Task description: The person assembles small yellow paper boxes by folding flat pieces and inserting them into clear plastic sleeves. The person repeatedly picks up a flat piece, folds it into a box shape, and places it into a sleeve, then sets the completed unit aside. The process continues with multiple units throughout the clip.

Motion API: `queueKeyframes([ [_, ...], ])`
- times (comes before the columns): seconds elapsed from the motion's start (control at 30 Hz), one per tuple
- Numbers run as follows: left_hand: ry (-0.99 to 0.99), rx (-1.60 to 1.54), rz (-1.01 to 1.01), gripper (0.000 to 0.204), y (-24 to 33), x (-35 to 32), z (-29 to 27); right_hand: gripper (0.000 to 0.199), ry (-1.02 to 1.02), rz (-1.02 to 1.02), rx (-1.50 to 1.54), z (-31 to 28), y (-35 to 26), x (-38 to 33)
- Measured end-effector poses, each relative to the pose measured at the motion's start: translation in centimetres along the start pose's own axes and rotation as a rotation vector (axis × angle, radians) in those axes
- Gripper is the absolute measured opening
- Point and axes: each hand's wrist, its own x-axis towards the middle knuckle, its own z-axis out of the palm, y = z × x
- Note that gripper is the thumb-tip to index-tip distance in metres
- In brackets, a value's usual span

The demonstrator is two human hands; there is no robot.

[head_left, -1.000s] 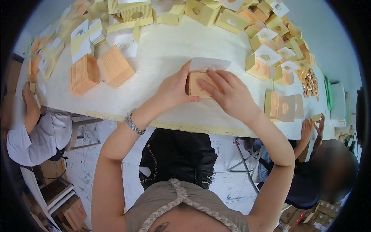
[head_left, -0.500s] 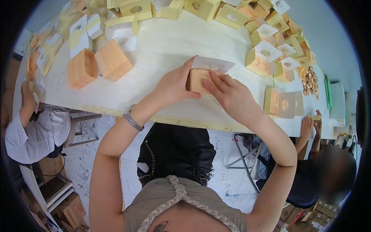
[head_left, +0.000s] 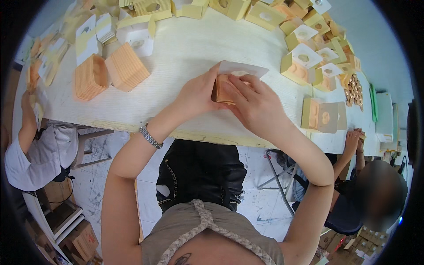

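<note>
Over the table in front of me, my left hand [head_left: 199, 92] is wrapped round the left side of a small carton box [head_left: 256, 70], whose pale flap stands up at the back. Inside it sits a peach-coloured insert tray [head_left: 224, 92]. My right hand [head_left: 263, 108] reaches into the box from the right, fingers bent together on the insert and thumb low at its front edge. Those fingers cover most of the insert, so its recess is hidden. Two stacks of peach inserts [head_left: 90, 79] stand to the left of my hands.
Open yellow cartons [head_left: 296, 68] crowd the right and back of the table [head_left: 190, 48]. One open box [head_left: 322, 115] stands near right, below a pile of small shiny brown pieces [head_left: 353, 92]. Flat cartons [head_left: 86, 37] lie back left. A co-worker sits on each side.
My right hand has shifted from lying over the insert to bending its fingers into the box, thumb lower at the front. The left hand keeps its hold on the box.
</note>
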Motion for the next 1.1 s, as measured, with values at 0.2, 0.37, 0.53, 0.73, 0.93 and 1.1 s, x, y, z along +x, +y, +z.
queueKeyframes([
  [0.2,-0.01,-0.022,0.036,0.107,0.2,-0.1,0.0,0.048,-0.049,-0.054,0.047,3.1,1.6,-1.7],
  [0.37,0.011,-0.02,0.072,0.103,-0.6,0.0,0.1,0.047,-0.063,0.014,-0.099,2.7,-0.7,-1.3],
  [0.53,-0.058,0.003,-0.038,0.101,0.5,0.5,-0.2,0.042,0.006,0.101,-0.05,4.2,-1.0,-3.4],
  [0.73,-0.028,-0.049,-0.014,0.105,0.4,-0.5,0.2,0.04,0.057,0.122,-0.248,2.1,-1.1,-5.6],
  [0.93,0.067,0.056,0.03,0.105,0.6,-0.2,1.2,0.032,0.089,0.153,-0.238,2.7,0.3,-5.3],
  [1.1,0.023,0.073,-0.038,0.103,1.1,-0.2,1.2,0.036,0.128,0.162,-0.218,2.9,0.7,-6.1],
])
